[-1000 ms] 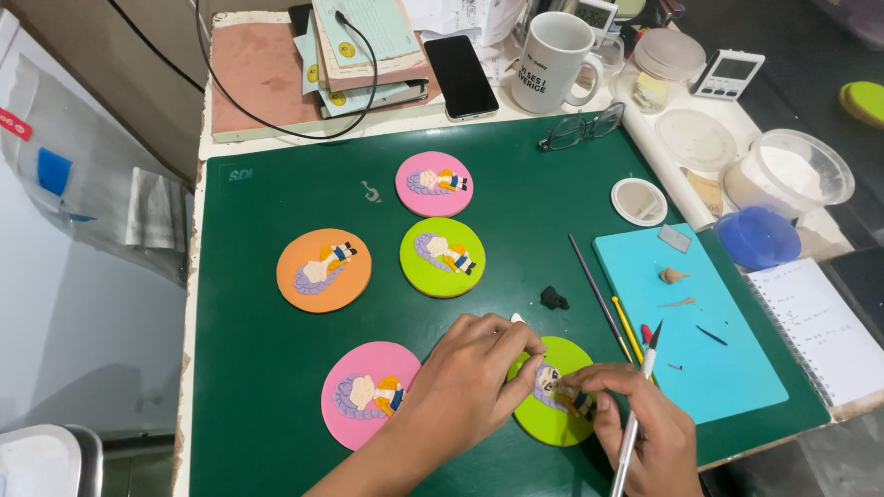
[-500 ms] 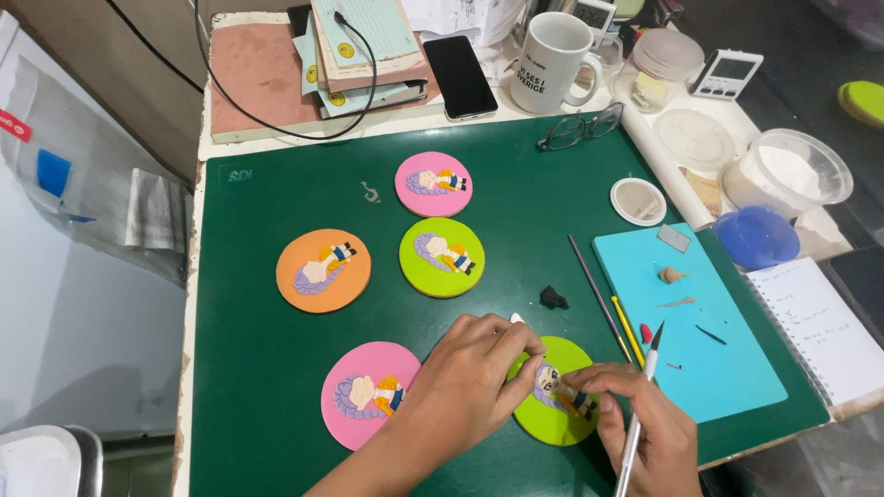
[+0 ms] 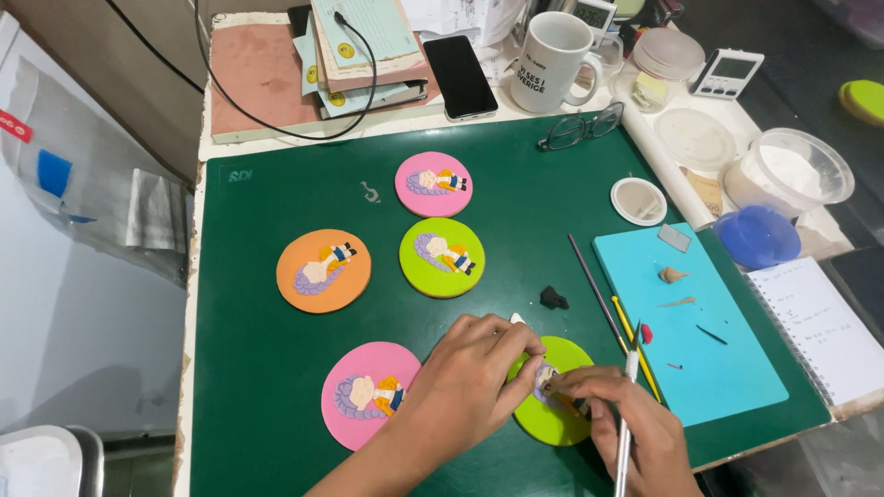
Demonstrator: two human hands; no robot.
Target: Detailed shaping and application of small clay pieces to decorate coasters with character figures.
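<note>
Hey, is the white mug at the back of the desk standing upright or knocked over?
Upright. The white ceramic mug stands on its base beside the black smartphone, round rim facing up, handle to the side. Whether it holds anything, I cannot tell.

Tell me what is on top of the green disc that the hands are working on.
On the lime green disc lies a small clay figure, pale with a bit of orange. The left hand and right hand cover most of it, so its full shape cannot be seen.

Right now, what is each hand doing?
Left hand: fingers curled, pressing the round lime-green clay disc.
Right hand: closed, holding a thin silver tool.
</note>
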